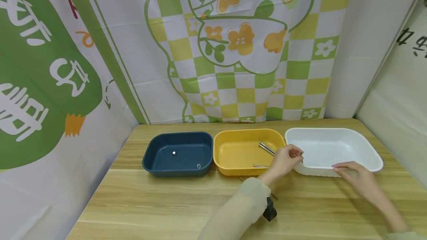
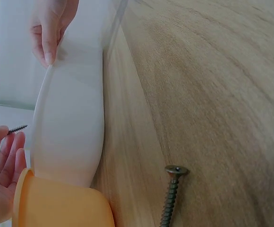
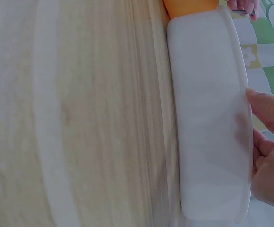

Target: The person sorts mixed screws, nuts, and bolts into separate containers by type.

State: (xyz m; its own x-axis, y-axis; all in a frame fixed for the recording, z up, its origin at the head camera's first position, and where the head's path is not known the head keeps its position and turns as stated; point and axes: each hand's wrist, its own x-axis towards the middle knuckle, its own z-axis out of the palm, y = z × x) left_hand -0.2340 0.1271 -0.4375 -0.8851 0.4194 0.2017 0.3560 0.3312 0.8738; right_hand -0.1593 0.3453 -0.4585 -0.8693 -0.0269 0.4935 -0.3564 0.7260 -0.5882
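Observation:
My left hand [image 1: 283, 161] is over the gap between the yellow and white bins. Between its thumb and fingertips it pinches a small dark screw [image 2: 18, 128], the pointed end sticking out past the fingers. The white plastic bin [image 1: 337, 147] stands on the right, its inside bare where it shows. My right hand [image 1: 358, 179] holds the front rim of that bin, thumb and fingers on either side of the edge. In the yellow bin [image 1: 231, 155] lie long metal bolts [image 1: 266, 148], partly behind my left hand.
A dark blue bin [image 1: 156, 155] on the left holds a small nut [image 1: 174, 153] and another nut [image 1: 198, 166]. A flat-headed wood screw [image 2: 170, 198] lies on the wooden table [image 1: 160, 203] in front of the yellow bin, partly hidden by my left forearm. Printed cloth hangs behind.

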